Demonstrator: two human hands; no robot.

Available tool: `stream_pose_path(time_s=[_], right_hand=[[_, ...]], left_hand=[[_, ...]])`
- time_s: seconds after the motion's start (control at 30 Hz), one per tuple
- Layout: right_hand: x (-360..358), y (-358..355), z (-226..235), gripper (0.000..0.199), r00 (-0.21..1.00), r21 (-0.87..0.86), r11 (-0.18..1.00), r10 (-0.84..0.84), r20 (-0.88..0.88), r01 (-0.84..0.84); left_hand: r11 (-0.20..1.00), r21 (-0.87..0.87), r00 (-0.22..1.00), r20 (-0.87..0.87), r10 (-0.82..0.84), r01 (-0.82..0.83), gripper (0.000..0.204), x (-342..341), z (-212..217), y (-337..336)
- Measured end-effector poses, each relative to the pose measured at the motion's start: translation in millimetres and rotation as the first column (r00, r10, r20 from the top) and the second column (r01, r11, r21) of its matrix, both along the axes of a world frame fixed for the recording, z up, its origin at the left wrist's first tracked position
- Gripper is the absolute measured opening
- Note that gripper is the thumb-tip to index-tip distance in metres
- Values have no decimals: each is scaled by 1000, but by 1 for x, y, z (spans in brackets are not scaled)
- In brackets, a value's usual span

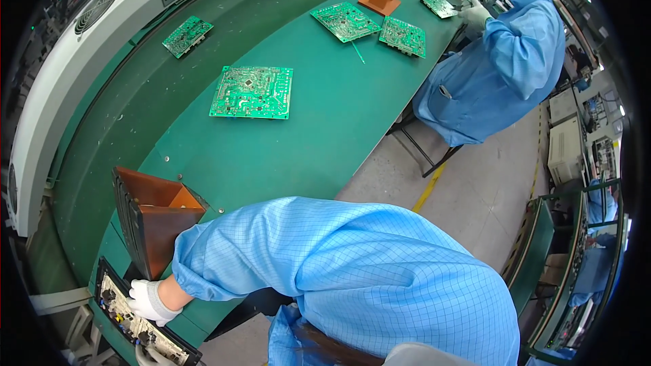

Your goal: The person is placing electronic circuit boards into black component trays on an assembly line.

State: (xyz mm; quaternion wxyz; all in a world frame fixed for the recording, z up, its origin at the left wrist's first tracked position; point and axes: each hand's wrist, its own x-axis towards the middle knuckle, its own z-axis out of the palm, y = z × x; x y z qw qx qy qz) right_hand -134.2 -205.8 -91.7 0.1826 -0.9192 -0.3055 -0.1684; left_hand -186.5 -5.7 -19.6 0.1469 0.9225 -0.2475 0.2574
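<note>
One gloved hand [150, 300] on board [139, 329], edge-cropped.

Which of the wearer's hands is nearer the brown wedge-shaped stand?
Apparently the right: the only hand in view, white-gloved, on a long sleeve crossing from the right, rests on the board just below the stand. The other is out of view.

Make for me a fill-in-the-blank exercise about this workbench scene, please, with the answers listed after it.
1. The gloved hand at lower left wears a glove of ______ colour.
2. That hand rests on a component board lying in a ______ tray.
3. The large bare circuit board lies on a table whose surface is ______.
4. The co-worker at upper right wears a ______ coat.

Answers: white; black; green; blue
</note>
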Motion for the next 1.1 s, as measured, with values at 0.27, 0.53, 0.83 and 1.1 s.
stream_pose_path(time_s=[0.27, 0.53, 0.83, 1.1], right_hand=[[3, 4, -2, 62, 999, -31, 999, -9, -41, 8], [-3, -2, -3, 57, 999, 32, 999, 5, 45, -7], [-19, -40, 37, 30, 989, 70, 998, 14, -149, -4], [-37, -71, 109, 45, 953, -391, 900, 79, -291, -194]], left_hand=[[953, 99, 951, -87, 296, -287, 33, 5, -10, 31], [940, 188, 928, -191, 320, -285, 36, 22, -14, 50], [962, -147, 853, -506, 128, -232, 32, 38, -15, 55], [964, -78, 888, -414, 202, -255, 23, 37, 11, 67]])
